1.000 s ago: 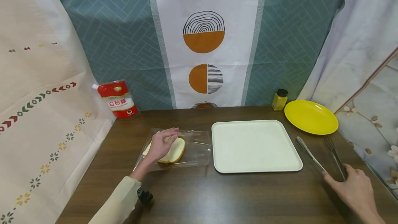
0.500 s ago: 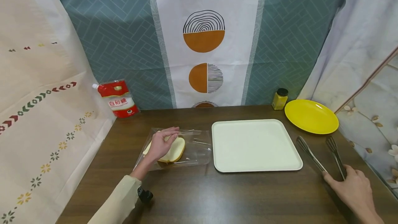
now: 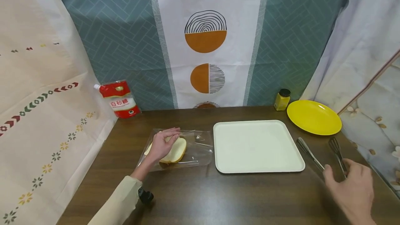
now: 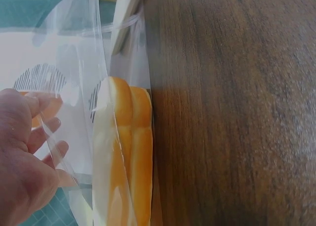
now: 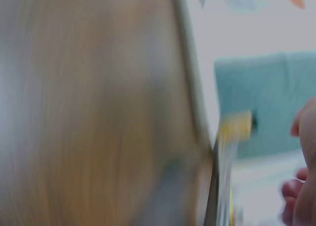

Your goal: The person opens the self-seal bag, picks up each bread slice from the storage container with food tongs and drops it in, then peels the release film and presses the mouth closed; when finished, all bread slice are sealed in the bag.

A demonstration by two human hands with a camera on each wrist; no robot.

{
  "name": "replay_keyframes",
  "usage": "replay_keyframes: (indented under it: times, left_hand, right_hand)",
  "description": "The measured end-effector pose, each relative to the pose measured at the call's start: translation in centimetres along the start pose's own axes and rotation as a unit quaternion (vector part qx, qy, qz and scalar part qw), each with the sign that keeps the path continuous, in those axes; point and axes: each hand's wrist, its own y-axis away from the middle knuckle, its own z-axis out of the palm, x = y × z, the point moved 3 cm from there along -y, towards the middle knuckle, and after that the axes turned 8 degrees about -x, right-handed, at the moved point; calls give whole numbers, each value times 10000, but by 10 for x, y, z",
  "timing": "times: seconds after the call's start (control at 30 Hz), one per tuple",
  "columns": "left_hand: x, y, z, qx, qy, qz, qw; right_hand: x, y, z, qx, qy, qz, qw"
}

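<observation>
My left hand [image 3: 162,146] is over a clear plastic bag [image 3: 197,148] lying on the table. In the left wrist view its thumb and fingers hold the raised film of the bag. Slices of bread [image 4: 133,137] with golden crust lie inside the bag, and in the head view the hand partly covers them. Near the right edge lies a pair of metal tongs [image 3: 312,155], its two arms spread apart. Over the handle end my right hand [image 3: 353,190] has its thumb and fingers apart, with a gap between them and the tongs. The right wrist view is blurred.
A white tray [image 3: 257,147] lies between the bag and the tongs. Toward the back right are a yellow plate [image 3: 314,117] and a yellow jar [image 3: 282,100] with a dark lid. A red and white sugar pouch [image 3: 120,100] stands at the back left.
My right hand has let go of the tongs and lifted slightly, its thumb now apart from the tong arm. The left hand and bag have stayed put.
</observation>
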Motion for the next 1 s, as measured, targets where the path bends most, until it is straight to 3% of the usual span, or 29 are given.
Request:
replay_keyframes:
  times: [0.1,0.17,0.2,0.27,0.37,0.43,0.5,0.53,0.57,0.67,0.8,1.0]
  left_hand:
    - [-1,-1,0,30,-13,-11,10000]
    - [-2,-2,0,47,-20,-31,10000]
    - [-2,-2,0,40,-23,-36,10000]
    - [-1,-2,0,18,-10,-50,10000]
    - [1,-3,1,-26,12,-42,10000]
    - [1,-3,2,-41,0,-19,10000]
    - [1,-4,3,-55,-17,-21,10000]
    - [1,-4,3,-60,-35,-14,10000]
    - [1,-4,3,-61,-49,-21,10000]
    - [1,-4,3,-47,-65,-66,9999]
    - [1,-3,2,-33,-19,-162,9999]
    - [2,-2,2,-33,-50,-204,9998]
  right_hand:
    - [-42,12,12,-685,-732,-223,9947]
    - [-71,24,28,-1486,-1475,-150,9777]
    - [-85,31,38,-1908,-2005,0,9609]
    - [-112,46,58,-2690,-3119,452,9101]
    - [-149,71,88,-3565,-4563,1275,8053]
    - [-170,87,106,-3960,-5140,1535,7453]
    - [-190,102,120,-4238,-5502,1673,6997]
    - [-198,108,127,-4288,-5647,1748,6831]
    - [-207,113,132,-4313,-5761,1791,6709]
    - [-229,124,145,-4243,-6062,1835,6472]
    - [-255,133,157,-4050,-6356,1865,6302]
    - [-280,134,169,-3737,-6746,2268,5949]
